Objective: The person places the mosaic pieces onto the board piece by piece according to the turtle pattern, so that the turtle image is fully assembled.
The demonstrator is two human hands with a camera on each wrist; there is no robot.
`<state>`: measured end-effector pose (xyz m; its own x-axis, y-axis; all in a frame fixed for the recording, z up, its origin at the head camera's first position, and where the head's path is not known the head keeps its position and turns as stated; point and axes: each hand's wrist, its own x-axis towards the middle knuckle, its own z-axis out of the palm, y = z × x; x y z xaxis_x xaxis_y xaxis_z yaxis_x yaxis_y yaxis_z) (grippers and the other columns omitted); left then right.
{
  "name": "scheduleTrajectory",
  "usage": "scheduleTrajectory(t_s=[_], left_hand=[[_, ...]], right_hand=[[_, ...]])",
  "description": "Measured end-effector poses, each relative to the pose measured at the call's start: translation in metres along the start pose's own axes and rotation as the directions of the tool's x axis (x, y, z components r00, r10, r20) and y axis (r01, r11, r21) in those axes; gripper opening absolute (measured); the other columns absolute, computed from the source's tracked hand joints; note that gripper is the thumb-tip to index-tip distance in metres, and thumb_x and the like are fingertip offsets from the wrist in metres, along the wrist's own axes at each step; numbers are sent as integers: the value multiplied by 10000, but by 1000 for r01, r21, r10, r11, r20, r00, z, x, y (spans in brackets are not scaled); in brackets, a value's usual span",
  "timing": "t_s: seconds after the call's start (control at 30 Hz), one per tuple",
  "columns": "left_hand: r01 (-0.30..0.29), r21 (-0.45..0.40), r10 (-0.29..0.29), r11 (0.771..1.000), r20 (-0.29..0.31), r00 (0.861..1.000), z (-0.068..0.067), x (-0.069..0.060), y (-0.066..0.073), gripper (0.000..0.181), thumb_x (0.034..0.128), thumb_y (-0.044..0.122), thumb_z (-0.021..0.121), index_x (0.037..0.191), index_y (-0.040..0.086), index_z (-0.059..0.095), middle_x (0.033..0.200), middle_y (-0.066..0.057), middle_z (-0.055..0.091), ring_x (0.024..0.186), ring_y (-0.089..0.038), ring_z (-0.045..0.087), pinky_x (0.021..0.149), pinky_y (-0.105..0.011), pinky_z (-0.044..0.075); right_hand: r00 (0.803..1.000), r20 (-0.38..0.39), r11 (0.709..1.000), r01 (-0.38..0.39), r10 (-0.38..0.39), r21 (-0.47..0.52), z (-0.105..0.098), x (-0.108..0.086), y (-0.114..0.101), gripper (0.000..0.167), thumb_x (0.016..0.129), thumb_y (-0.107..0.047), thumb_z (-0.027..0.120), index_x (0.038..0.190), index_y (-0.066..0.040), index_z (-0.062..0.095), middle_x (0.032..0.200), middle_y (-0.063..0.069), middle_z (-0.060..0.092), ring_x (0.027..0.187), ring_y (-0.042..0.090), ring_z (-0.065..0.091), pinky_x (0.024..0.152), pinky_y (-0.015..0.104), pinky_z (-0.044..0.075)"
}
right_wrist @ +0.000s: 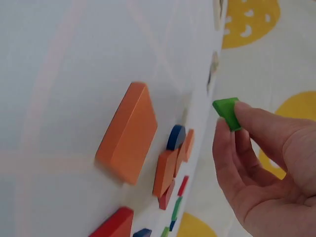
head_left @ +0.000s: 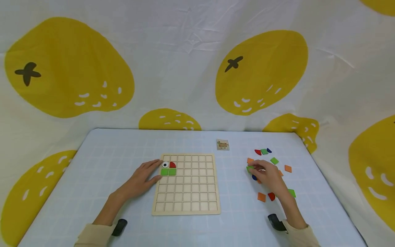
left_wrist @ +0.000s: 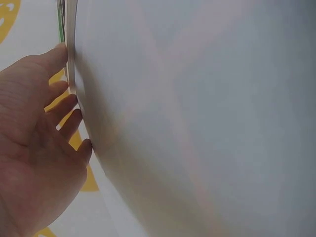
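Note:
A wooden grid board [head_left: 187, 197] lies on the table. In its upper left cells sit a white eye tile [head_left: 165, 164], a red quarter-round tile [head_left: 172, 165] and two green square tiles [head_left: 168, 172]. My left hand [head_left: 138, 180] rests at the board's left edge, fingers spread and fairly straight; the left wrist view shows its fingertips against that edge. Among the loose tiles on the right, my right hand [head_left: 267, 175] pinches a green square tile [right_wrist: 227, 111] between thumb and fingers, held above the table.
Orange squares [head_left: 261, 197], green squares [head_left: 274, 160], red pieces [head_left: 258, 152] and blue pieces [head_left: 269, 150] are scattered around the right hand. A small picture card [head_left: 223, 144] lies behind the board's right corner. A patterned cloth [head_left: 197, 68] hangs behind the table.

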<state>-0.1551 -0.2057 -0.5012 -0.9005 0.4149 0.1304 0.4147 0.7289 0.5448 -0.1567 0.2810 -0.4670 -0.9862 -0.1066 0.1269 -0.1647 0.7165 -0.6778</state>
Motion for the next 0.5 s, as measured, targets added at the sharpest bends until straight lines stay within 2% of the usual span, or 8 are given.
scheduleTrajectory(t_s=[0.23, 0.5], left_hand=[[19, 7, -20, 1000, 12, 1000, 0, 1, 0, 619, 1025, 263, 661, 1554, 40, 431, 1572, -210, 422, 1425, -439, 383, 1133, -653, 330], [25, 9, -25, 1000, 17, 1000, -2, 0, 3, 613, 1025, 254, 664, 1555, 49, 434, 1576, -192, 425, 1436, -424, 382, 1144, -641, 326]], right_hand=[[999, 12, 999, 31, -31, 19, 20, 13, -17, 147, 918, -66, 781, 1064, -62, 766, 944, 24, 709, 878, 198, 624, 773, 189, 550], [998, 54, 997, 24, -28, 79, 41, 24, -39, 170, 912, -65, 786, 1078, -45, 758, 980, 41, 711, 911, 206, 626, 841, 228, 568]])
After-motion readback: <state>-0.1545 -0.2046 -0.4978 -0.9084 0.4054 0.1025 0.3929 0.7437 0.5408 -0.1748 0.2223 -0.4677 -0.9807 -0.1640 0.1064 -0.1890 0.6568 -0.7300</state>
